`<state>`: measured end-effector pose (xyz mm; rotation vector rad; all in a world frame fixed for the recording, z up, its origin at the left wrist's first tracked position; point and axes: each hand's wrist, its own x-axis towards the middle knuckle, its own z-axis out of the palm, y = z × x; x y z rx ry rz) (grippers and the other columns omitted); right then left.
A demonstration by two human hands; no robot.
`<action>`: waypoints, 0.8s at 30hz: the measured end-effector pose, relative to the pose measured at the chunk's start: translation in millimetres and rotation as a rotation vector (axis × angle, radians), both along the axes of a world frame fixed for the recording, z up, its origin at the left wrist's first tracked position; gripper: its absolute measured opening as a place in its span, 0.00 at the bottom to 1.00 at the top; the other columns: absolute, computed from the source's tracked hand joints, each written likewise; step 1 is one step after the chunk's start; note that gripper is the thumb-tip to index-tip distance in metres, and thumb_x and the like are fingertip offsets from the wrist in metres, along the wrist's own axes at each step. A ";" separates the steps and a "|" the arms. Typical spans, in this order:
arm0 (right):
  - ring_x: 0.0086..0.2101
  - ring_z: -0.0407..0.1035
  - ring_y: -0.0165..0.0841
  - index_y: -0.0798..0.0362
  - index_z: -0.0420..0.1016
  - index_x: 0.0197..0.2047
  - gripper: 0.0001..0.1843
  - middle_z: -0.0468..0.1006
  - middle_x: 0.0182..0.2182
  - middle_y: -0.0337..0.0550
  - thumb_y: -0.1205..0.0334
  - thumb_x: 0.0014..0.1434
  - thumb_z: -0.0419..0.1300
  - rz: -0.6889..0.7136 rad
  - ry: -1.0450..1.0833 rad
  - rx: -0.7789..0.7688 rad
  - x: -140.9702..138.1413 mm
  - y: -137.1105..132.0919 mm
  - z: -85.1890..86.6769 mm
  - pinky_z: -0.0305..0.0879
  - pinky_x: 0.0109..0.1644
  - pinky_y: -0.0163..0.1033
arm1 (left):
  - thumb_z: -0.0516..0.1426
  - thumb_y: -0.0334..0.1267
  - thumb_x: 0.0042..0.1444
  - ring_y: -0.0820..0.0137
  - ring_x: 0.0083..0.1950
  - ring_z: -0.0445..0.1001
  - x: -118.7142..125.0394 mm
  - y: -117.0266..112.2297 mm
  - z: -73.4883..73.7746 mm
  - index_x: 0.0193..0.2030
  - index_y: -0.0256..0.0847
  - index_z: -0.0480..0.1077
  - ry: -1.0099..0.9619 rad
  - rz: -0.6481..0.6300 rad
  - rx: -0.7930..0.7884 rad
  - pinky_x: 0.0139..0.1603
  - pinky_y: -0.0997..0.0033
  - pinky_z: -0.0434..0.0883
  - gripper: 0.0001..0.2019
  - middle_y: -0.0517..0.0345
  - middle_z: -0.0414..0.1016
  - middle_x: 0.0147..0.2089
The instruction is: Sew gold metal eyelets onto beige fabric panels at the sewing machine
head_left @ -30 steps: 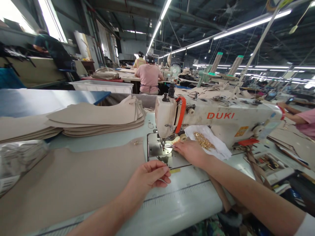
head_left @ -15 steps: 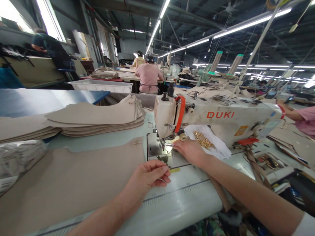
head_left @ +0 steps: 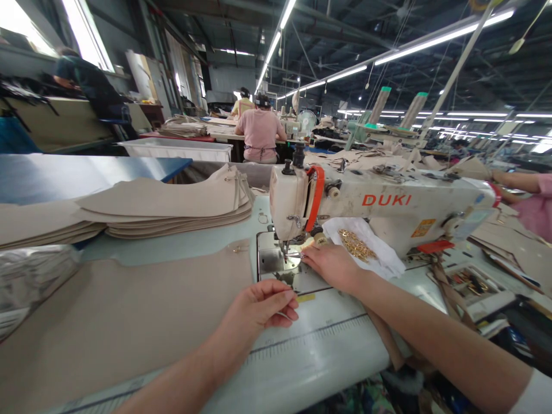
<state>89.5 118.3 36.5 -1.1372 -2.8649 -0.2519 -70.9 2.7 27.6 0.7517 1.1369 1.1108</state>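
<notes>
sewing machine (head_left: 379, 207): off-white body, red "DUKI" lettering, orange-red band (head_left: 317, 198) at centre frame
fabric panel (head_left: 129, 310): plain beige, lower left
stacked pieces (head_left: 172, 207): the same plain beige, left of centre
desk (head_left: 310, 356): pale grey-white, dark ruler marks printed across it
cloth (head_left: 382, 259): white, right of centre
metal bits (head_left: 356, 246): gold
tape strip (head_left: 306, 298): yellow
tabletop (head_left: 86, 172): blue, left
shirt (head_left: 260, 135): pink, upper centre
thread cones (head_left: 379, 106): beige, green caps

Pale glossy desk (head_left: 328, 356): white DUKI sewing machine (head_left: 388, 207) toward the far right, flat beige fabric panel (head_left: 129, 322) near-left, stack of beige cut panels (head_left: 172, 210) at the far-left edge.
</notes>
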 end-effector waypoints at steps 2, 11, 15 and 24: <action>0.38 0.73 0.36 0.54 0.71 0.44 0.18 0.77 0.39 0.48 0.56 0.69 0.43 0.007 -0.007 -0.002 -0.3 -1.2 1.4 0.61 0.37 0.36 | 0.69 0.44 0.35 0.74 0.25 0.72 0.3 -0.5 0.5 0.22 0.37 0.73 0.001 0.006 0.002 0.27 0.76 0.69 0.14 0.60 0.75 0.24; 0.36 0.73 0.38 0.53 0.72 0.42 0.17 0.78 0.37 0.46 0.55 0.68 0.45 0.022 0.003 0.007 2.8 0.4 5.1 0.60 0.35 0.37 | 0.69 0.46 0.36 0.74 0.26 0.73 -2.3 1.5 -4.5 0.23 0.37 0.74 -0.015 -0.033 0.015 0.27 0.77 0.70 0.15 0.60 0.76 0.25; 0.38 0.73 0.38 0.52 0.72 0.43 0.17 0.78 0.37 0.45 0.54 0.68 0.45 0.015 0.023 0.006 6.0 0.5 4.1 0.60 0.36 0.37 | 0.69 0.46 0.34 0.75 0.25 0.72 -1.7 1.6 -4.7 0.23 0.37 0.73 -0.012 -0.013 0.002 0.27 0.77 0.69 0.15 0.60 0.75 0.24; 0.37 0.73 0.37 0.53 0.72 0.45 0.17 0.78 0.38 0.46 0.55 0.68 0.45 0.012 0.017 -0.035 -0.2 1.6 1.6 0.60 0.37 0.37 | 0.69 0.45 0.36 0.75 0.25 0.72 -0.6 0.3 -1.5 0.23 0.37 0.73 -0.004 -0.004 0.001 0.27 0.78 0.69 0.14 0.61 0.75 0.24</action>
